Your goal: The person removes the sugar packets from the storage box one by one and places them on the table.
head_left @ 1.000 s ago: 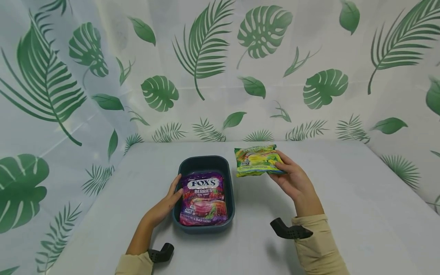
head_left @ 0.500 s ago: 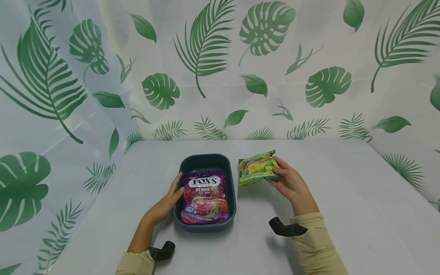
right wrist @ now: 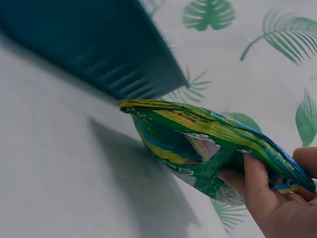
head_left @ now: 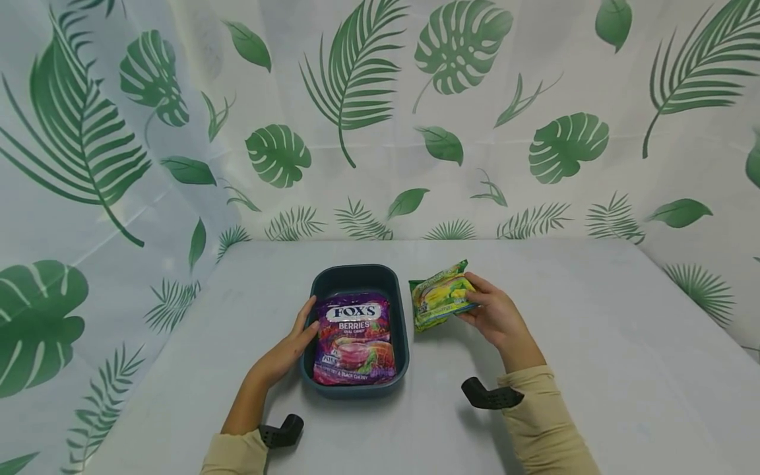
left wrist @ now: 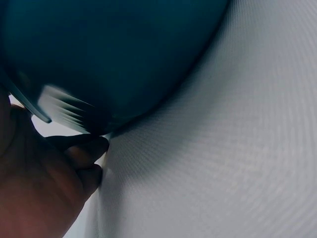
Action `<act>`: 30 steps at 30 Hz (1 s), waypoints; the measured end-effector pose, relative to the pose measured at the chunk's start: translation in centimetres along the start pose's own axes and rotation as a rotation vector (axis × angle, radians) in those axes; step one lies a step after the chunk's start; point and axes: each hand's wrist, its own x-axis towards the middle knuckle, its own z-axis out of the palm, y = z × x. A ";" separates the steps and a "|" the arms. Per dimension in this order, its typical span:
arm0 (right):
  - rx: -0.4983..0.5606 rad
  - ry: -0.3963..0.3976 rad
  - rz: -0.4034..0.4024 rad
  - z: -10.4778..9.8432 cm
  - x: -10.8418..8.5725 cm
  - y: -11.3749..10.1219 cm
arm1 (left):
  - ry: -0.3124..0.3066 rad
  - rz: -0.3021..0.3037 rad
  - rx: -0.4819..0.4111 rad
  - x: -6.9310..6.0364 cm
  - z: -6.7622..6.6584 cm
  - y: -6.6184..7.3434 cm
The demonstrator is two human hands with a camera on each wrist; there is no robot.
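A dark teal tub (head_left: 356, 392) stands on the table, with a purple Fox's Berries candy bag (head_left: 354, 340) lying in it. My left hand (head_left: 286, 351) grips the tub's left wall, thumb over the rim; in the left wrist view the hand (left wrist: 44, 173) lies against the tub's outside (left wrist: 114, 59). Right of the tub, my right hand (head_left: 499, 318) pinches a green and yellow candy bag (head_left: 439, 297) by its right end, tilted. In the right wrist view that bag (right wrist: 198, 134) is above the table, its shadow below, beside the tub (right wrist: 94, 49).
The white table (head_left: 594, 316) reaches back to a white curtain (head_left: 368, 152) with green leaf prints, which also hangs along the left side. Black wrist mounts sit on the left sleeve (head_left: 282, 432) and the right sleeve (head_left: 491, 394).
My right hand has moved slightly left and nearer, and the green and yellow bag has tilted, its left end lower. My left hand keeps its hold on the tub.
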 end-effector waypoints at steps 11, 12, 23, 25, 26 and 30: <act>-0.462 0.043 0.008 1.1 0.0 -0.1 | -0.008 0.014 -0.012 0.0 -0.1 0.0; -0.476 0.034 0.013 1.1 0.0 -0.1 | -0.008 0.017 -0.011 0.0 -0.1 0.0; -0.649 0.037 0.052 -0.1 0.2 0.6 | -0.003 0.016 -0.017 -0.2 -0.1 -0.2; -0.688 0.036 0.055 -0.3 0.3 0.7 | -0.003 0.019 -0.019 -0.2 -0.1 -0.1; -0.704 0.039 0.059 -0.5 0.3 0.8 | -0.002 0.022 -0.021 -0.1 -0.1 -0.1; -0.768 0.047 0.085 -0.8 0.4 0.9 | -0.001 0.033 -0.014 0.0 -0.1 0.0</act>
